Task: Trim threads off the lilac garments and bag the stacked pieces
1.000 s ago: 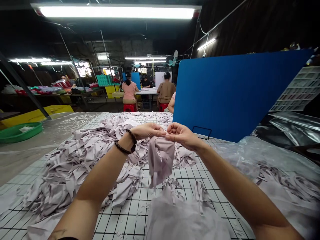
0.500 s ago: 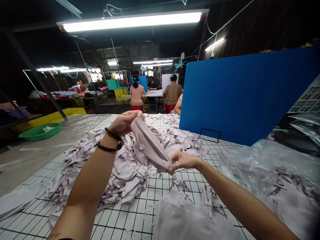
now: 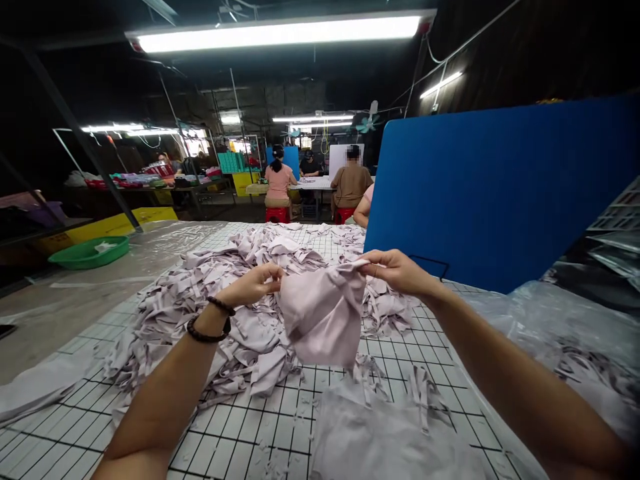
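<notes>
A pale mauve fabric garment piece [image 3: 324,317] hangs spread between my two hands above the table. My left hand [image 3: 263,283] pinches its upper left edge, and my right hand [image 3: 393,270] grips its upper right corner. Behind it and to the left lies a large heap of similar fabric pieces [image 3: 190,300]. Below, near the front edge, a flat stack of the same cloth [image 3: 380,433] rests with loose straps at its top. The exact kind of garment cannot be made out.
The white table with black grid lines [image 3: 240,433] carries small fabric scraps. A blue board [image 3: 490,193] stands upright at right, beside a clear plastic bag [image 3: 540,313]. A green basin [image 3: 90,253] sits at far left. Several people sit at tables farther back.
The fabric piece went from a slanted, stretched strip to a hanging, spread panel. My right hand rose and moved right; my left hand lowered slightly. The view shifted a little.
</notes>
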Motion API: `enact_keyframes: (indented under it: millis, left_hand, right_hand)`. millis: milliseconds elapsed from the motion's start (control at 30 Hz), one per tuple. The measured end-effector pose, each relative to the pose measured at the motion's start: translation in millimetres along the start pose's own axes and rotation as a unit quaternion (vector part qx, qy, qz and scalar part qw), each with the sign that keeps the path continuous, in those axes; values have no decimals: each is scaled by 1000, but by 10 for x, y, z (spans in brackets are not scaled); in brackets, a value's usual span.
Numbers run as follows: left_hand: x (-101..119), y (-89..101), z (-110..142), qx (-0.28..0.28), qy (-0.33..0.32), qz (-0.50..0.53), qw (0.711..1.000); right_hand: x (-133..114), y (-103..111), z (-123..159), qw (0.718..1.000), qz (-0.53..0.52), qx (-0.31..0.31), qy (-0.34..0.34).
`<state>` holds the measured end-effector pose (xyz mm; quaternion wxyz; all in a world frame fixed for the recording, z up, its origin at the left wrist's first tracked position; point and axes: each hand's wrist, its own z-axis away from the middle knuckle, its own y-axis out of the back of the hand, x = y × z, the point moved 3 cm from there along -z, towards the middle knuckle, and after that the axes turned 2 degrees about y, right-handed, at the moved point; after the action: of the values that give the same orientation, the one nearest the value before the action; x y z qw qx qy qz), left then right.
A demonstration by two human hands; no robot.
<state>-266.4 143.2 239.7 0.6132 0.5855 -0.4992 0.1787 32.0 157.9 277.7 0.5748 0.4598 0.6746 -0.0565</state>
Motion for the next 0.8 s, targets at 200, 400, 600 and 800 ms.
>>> enact_keyframes:
  millis: [200, 400, 600, 800]
  left_hand:
    - [-290, 239, 125, 92, 13, 314, 945]
    - [77, 450, 537, 166, -62, 312, 933]
    - [313, 446, 609, 70, 1, 135, 988]
    - [283, 419, 577, 38, 38, -46, 998]
  right_hand:
    - [3, -176, 88, 978, 147, -145, 20]
    - [75, -42, 143, 920, 380, -88, -32]
    - [9, 17, 189, 938, 342, -28, -50]
    - [-68, -86, 231, 937, 338, -83, -17]
